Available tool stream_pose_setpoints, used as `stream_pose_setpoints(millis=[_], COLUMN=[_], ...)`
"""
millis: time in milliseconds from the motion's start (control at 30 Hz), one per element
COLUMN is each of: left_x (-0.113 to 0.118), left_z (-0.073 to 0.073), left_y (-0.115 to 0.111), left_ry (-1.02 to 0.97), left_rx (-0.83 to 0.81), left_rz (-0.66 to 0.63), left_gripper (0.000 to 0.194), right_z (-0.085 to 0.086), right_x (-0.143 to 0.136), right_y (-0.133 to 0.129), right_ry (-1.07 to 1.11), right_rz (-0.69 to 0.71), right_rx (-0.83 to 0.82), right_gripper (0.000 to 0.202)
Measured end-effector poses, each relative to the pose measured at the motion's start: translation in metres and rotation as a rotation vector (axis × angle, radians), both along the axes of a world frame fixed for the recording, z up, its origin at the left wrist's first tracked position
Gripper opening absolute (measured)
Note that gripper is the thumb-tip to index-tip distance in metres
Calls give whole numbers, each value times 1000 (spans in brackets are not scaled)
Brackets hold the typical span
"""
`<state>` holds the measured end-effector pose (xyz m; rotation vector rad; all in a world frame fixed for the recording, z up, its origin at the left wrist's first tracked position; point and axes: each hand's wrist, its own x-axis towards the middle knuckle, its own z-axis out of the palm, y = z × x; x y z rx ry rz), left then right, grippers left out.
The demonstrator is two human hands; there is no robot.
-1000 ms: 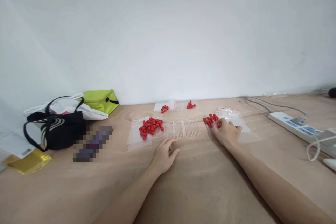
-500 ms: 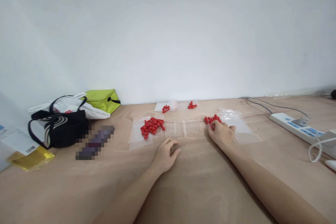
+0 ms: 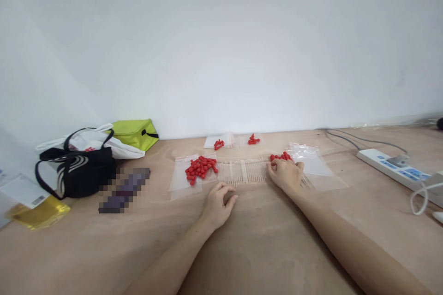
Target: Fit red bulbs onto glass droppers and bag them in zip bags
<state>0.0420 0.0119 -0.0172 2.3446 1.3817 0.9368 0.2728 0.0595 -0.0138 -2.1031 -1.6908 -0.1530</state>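
A row of thin clear tubes or sticks (image 3: 243,171) lies side by side on the table. My left hand (image 3: 219,203) rests just below its left end, fingers loosely curved and thumb apart, holding nothing. At the row's right end, my right hand (image 3: 286,176) is palm down; its fingertips are bent and partly hidden, beside a group of red caps (image 3: 282,156). Thin sticks (image 3: 306,181) show by its right side. A larger pile of red pieces (image 3: 200,168) lies on a clear bag (image 3: 178,179) to the left.
Two small red clusters (image 3: 218,144) (image 3: 254,139) lie on bags near the wall. A flat clear bag (image 3: 323,173) is at right, then a power strip (image 3: 394,166) with cables. Black (image 3: 90,173), white (image 3: 126,148) and green (image 3: 134,132) bags stand at left.
My right hand has shifted slightly left and down, with its fingers turned toward the row of tubes. Thin sticks now show beside it. My left hand has stayed almost still.
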Motion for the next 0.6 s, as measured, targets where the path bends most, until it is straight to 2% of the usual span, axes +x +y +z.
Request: stream_pose_setpoints(millis=[167,300,433,600], left_x=[-23,-38,-40,-35], left_z=[9,14,11,7], left_y=[20,39,54,67], left_ry=[173,248,317,352], left_rx=[287,363,353,333], left_rz=[373,596,600,543], left_gripper=[7,10,21,18], right_z=[0,-4,-5,-3], right_x=[-11,-12,-12,-15], right_y=[12,18,18,16], right_ry=[-58,-74,-89,-112], right_rz=[-57,-69,-54,-18], right_rx=[-102,-122,-129,-146], right_gripper=[29,27,27,27])
